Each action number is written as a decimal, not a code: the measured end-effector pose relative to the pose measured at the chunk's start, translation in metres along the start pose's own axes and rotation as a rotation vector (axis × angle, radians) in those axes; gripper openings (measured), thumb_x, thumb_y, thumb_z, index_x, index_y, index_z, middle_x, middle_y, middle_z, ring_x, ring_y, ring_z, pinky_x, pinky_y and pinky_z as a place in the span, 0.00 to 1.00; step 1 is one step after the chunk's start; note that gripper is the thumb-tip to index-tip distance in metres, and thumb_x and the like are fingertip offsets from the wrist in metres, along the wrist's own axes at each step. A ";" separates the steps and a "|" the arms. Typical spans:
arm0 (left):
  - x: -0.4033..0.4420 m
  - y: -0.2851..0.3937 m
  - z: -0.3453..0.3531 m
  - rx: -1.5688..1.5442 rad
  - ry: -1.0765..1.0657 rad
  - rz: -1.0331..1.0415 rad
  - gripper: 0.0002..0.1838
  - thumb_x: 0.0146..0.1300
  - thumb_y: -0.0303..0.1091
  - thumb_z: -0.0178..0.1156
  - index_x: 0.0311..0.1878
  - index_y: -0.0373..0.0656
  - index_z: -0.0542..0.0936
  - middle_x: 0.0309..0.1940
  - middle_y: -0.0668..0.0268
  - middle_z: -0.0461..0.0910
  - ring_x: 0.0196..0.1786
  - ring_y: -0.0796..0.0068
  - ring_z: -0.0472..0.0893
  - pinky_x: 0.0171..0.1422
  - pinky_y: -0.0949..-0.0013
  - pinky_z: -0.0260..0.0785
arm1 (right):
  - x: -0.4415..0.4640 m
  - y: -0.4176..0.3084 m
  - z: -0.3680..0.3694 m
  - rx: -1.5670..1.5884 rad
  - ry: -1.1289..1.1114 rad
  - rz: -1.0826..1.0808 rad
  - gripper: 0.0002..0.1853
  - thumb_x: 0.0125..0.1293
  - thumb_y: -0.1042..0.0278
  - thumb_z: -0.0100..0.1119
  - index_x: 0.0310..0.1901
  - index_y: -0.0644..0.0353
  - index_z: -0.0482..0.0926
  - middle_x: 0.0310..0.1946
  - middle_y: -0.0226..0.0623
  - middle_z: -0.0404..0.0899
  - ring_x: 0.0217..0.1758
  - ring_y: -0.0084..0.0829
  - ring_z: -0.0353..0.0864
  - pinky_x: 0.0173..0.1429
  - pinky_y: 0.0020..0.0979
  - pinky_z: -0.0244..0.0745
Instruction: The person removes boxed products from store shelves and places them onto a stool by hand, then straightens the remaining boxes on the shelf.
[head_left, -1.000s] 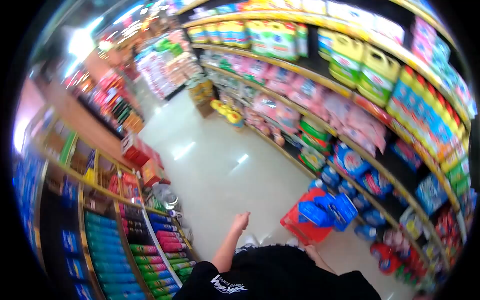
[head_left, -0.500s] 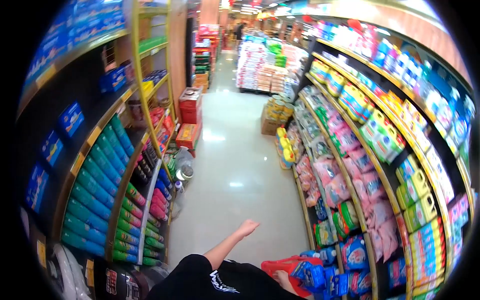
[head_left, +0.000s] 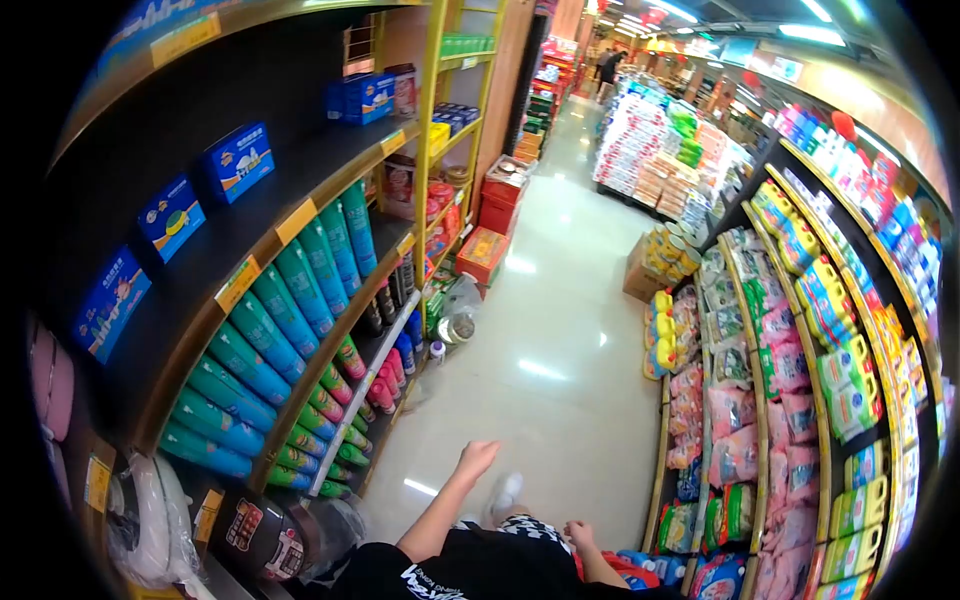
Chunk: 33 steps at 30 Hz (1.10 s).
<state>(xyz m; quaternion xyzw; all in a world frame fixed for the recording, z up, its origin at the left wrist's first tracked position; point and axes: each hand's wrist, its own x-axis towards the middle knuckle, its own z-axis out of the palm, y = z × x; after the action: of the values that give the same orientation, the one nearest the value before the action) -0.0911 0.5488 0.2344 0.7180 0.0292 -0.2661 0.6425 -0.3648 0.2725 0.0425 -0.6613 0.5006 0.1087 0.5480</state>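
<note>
My left hand (head_left: 478, 458) is loosely curled over the aisle floor in front of my body, with nothing seen in it. To its right, my right hand (head_left: 578, 533) hangs low beside my patterned shorts, fingers curled in, and I see nothing in them. By my right forearm a red basket (head_left: 636, 572) shows only in part; the arm and the frame's lower edge hide most of it. Blue packs (head_left: 668, 568) lie close beside it, and I cannot tell if they are in the basket or on the shelf. My white shoe (head_left: 507, 492) is on the floor below.
Left shelving holds teal spray cans (head_left: 268, 335) and blue boxes (head_left: 240, 160). A boxed appliance (head_left: 262, 540) stands low at left. On the right are pink bags (head_left: 735, 455) and yellow bottles (head_left: 660, 335). Ahead along the tiled floor (head_left: 540, 300) rise stacked packs (head_left: 640, 135); people stand far off.
My view has turned left, so both shelves appear shifted right. My left hand's fingers have curled in. My right hand shows further forward, and the red basket is now mostly hidden.
</note>
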 end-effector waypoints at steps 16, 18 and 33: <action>0.181 0.135 -0.057 0.231 0.171 0.255 0.24 0.63 0.47 0.54 0.25 0.30 0.72 0.13 0.56 0.68 0.23 0.80 0.71 0.29 0.61 0.62 | 0.180 -0.248 0.092 0.036 -0.183 -0.053 0.14 0.60 0.60 0.56 0.44 0.58 0.76 0.33 0.36 0.82 0.34 0.30 0.80 0.36 0.35 0.72; 0.209 0.159 -0.061 0.275 0.156 0.294 0.25 0.63 0.47 0.54 0.24 0.30 0.72 0.13 0.56 0.67 0.22 0.80 0.70 0.28 0.61 0.61 | 0.195 -0.303 0.104 0.113 -0.184 -0.061 0.15 0.61 0.60 0.55 0.47 0.57 0.75 0.34 0.34 0.81 0.37 0.29 0.81 0.41 0.36 0.71; 0.259 0.368 -0.163 0.094 0.461 0.586 0.23 0.69 0.39 0.54 0.18 0.35 0.74 0.10 0.67 0.69 0.17 0.85 0.68 0.22 0.71 0.58 | 0.117 -0.738 0.194 0.284 -0.648 -0.828 0.12 0.69 0.69 0.50 0.50 0.64 0.75 0.41 0.39 0.81 0.47 0.30 0.80 0.55 0.32 0.73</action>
<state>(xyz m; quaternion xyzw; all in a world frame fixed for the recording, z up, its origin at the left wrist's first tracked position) 0.3283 0.5608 0.4644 0.7656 -0.0457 0.0964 0.6344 0.3458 0.2961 0.3431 -0.6554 0.0137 0.0135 0.7550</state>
